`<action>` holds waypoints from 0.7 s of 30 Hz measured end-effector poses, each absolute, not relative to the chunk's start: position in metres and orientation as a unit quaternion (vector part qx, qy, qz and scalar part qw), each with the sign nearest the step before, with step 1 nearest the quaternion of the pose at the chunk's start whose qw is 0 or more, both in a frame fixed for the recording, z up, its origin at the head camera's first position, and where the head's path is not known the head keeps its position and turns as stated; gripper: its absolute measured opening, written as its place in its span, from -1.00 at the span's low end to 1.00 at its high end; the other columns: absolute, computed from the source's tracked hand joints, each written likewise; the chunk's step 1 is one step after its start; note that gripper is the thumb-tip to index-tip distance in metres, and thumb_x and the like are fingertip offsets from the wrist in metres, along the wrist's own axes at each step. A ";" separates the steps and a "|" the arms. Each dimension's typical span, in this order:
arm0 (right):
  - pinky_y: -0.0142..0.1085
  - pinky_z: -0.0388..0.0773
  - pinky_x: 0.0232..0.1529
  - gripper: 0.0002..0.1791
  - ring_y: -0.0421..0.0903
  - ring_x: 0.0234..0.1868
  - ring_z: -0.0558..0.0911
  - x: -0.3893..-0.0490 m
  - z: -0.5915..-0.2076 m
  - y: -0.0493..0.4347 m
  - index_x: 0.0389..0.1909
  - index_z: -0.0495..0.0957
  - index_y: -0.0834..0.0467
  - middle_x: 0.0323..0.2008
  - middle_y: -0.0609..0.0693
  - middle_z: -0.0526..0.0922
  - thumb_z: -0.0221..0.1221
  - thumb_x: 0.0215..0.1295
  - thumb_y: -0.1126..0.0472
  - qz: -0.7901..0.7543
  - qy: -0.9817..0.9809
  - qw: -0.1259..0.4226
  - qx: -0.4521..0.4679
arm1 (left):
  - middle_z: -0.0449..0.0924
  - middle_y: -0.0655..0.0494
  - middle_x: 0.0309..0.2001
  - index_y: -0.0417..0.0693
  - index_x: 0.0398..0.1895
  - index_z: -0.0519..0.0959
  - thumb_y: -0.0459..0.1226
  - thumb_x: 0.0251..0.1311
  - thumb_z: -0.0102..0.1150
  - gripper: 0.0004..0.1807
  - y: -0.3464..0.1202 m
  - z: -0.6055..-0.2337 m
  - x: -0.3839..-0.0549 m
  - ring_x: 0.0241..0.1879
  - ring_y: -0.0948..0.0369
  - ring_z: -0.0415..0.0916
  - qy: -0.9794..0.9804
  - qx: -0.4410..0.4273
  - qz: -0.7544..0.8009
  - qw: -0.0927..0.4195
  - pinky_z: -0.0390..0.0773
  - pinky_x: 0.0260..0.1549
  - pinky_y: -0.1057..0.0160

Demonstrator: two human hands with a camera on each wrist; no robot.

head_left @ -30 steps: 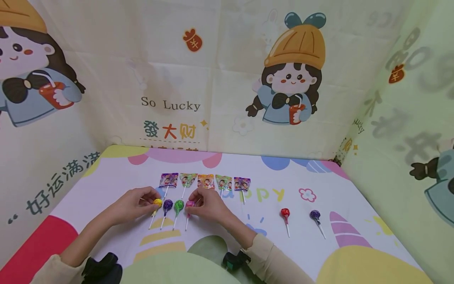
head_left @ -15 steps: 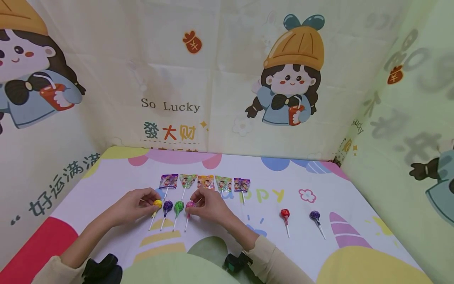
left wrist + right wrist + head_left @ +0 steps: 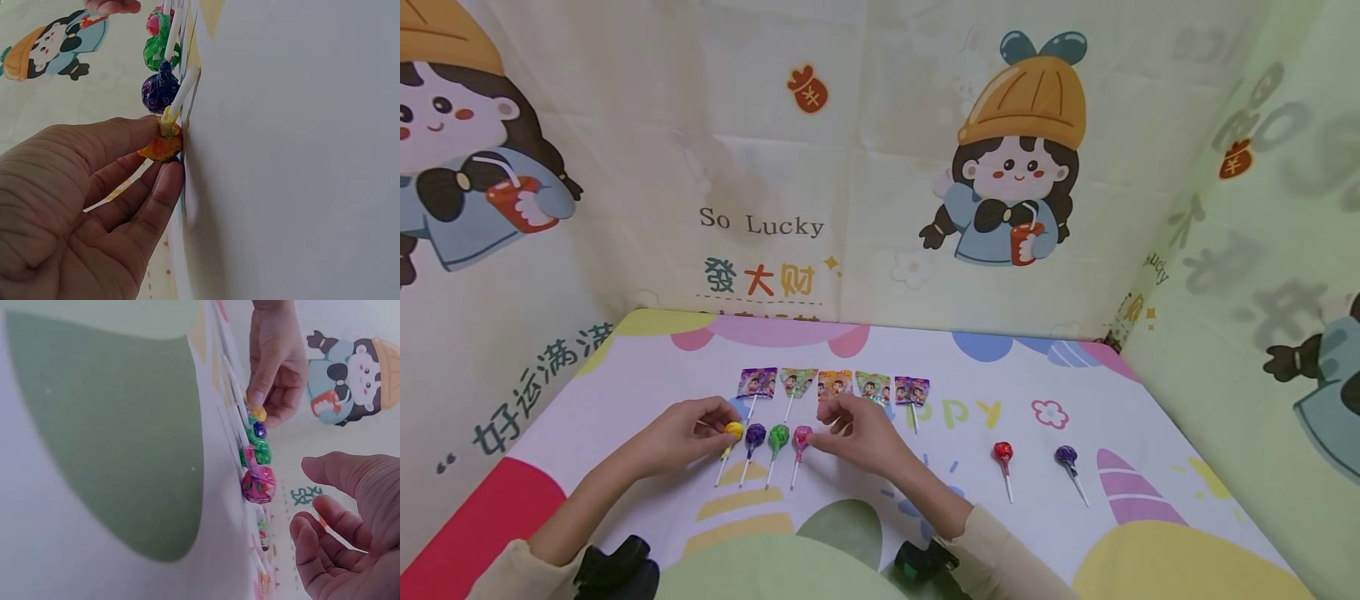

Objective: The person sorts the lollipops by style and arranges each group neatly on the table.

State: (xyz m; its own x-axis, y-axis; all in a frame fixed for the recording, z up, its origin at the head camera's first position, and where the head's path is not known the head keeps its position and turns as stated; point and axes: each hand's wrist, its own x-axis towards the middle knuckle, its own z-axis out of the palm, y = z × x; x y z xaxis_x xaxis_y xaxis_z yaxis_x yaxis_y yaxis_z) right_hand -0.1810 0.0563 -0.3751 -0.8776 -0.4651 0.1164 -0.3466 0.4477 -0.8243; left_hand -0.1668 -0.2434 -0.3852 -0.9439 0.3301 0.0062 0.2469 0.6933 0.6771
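Yellow round lollipop (image 3: pixel 161 147), crinkly-wrapped, between left fingers (image 3: pixel 164 187)

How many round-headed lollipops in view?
6. Front row, left to right: yellow lollipop pinched by the left hand, purple lollipop, green lollipop, pink lollipop. Off to the right: red lollipop, then second purple lollipop. None look hidden.
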 end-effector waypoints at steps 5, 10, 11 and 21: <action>-0.41 0.60 -0.23 -0.65 -0.18 -0.24 0.60 -0.175 -0.370 0.065 -0.11 0.62 0.25 -0.17 0.14 0.70 0.44 0.21 0.13 -0.466 0.849 0.054 -0.243 | 0.61 0.19 -0.25 -0.07 -0.12 0.62 -0.23 0.25 0.41 -0.79 -0.244 -0.386 -0.169 -0.21 0.21 0.52 0.917 0.161 0.361 0.060 0.66 -0.15 0.29; -0.41 0.61 -0.21 -0.66 -0.20 -0.24 0.61 -0.172 -0.369 0.074 -0.12 0.62 0.25 -0.17 0.13 0.70 0.45 0.21 0.14 -0.462 0.853 0.044 -0.240 | 0.61 0.19 -0.25 -0.08 -0.11 0.62 -0.22 0.25 0.41 -0.77 -0.244 -0.387 -0.169 -0.21 0.20 0.52 0.917 0.161 0.360 0.063 0.67 -0.13 0.24; -0.41 0.61 -0.20 -0.66 -0.21 -0.24 0.61 -0.171 -0.369 0.076 -0.12 0.62 0.24 -0.16 0.13 0.70 0.45 0.21 0.14 -0.462 0.853 0.043 -0.239 | 0.61 0.19 -0.25 -0.08 -0.11 0.62 -0.22 0.25 0.41 -0.77 -0.244 -0.387 -0.169 -0.21 0.20 0.52 0.917 0.161 0.361 0.063 0.67 -0.13 0.23; -0.37 0.63 -0.14 -0.62 -0.09 -0.17 0.66 -0.168 -0.368 0.097 -0.07 0.62 0.25 -0.12 0.13 0.70 0.45 0.21 0.13 -0.459 0.858 0.046 -0.227 | 0.62 0.19 -0.25 -0.08 -0.11 0.62 -0.23 0.25 0.41 -0.78 -0.244 -0.386 -0.168 -0.21 0.21 0.52 0.916 0.163 0.361 0.057 0.66 -0.15 0.27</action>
State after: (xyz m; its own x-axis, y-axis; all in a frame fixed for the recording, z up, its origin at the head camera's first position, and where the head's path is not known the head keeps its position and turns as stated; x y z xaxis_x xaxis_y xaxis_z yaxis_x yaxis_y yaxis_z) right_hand -0.1676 0.0972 -0.3675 -0.8929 -0.4311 0.1297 -0.3473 0.4763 -0.8078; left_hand -0.1679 -0.2445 -0.3864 -0.9404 0.3399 0.0130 0.2574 0.6861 0.6804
